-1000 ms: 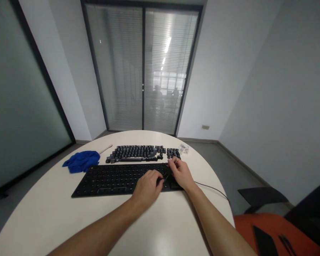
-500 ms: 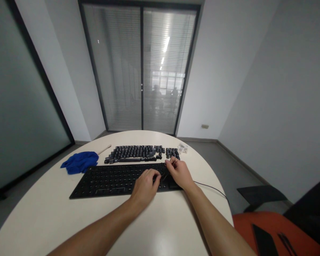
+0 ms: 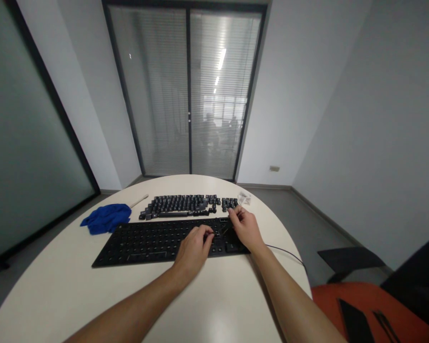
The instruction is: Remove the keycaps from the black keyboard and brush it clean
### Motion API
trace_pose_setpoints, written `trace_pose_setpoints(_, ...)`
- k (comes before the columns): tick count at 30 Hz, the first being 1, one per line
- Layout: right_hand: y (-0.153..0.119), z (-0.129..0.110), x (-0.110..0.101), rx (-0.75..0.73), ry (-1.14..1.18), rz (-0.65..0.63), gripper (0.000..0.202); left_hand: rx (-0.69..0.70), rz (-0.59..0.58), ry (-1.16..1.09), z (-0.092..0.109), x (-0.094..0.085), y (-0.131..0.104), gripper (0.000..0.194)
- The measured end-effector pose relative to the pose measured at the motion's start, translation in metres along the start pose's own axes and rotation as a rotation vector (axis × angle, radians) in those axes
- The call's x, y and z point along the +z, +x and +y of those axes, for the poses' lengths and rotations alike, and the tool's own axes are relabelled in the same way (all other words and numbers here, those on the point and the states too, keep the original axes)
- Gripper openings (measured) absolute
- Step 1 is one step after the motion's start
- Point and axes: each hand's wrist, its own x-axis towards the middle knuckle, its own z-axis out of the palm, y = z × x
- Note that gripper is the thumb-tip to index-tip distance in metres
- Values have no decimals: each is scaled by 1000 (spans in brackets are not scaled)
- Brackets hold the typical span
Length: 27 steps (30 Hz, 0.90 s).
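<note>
A black keyboard base [image 3: 146, 238] without its keycaps lies on the round table, its cable running off to the right. Over its right half, my left hand [image 3: 196, 245] has thumb and index finger pinched together on something thin and dark that I cannot make out. My right hand [image 3: 245, 226] hovers above the base's right end, fingertips closed near the loose keycaps; what they hold, if anything, is too small to name. Behind the base, removed black keycaps [image 3: 178, 204] stand in rows.
On the cream table [image 3: 186, 305], a blue cloth [image 3: 107, 218] lies at the left beside a pale stick [image 3: 139, 200]. A small clear and white item [image 3: 244, 198] sits beyond the keycaps. An orange chair [image 3: 364, 305] stands at the right.
My right hand has moved slightly to the right, away from my left hand. My left hand has shifted a little to the left, still over the keyboard base.
</note>
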Motion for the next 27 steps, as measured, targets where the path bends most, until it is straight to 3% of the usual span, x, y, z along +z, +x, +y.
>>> trace_pose_setpoints(15, 5, 8, -4, 128, -62, 138, 47, 89, -14, 19, -3, 0, 0, 21)
trace_pose_setpoints(27, 7, 10, -5, 131, -79, 153, 48, 117, -24, -28, -5, -6, 10, 26)
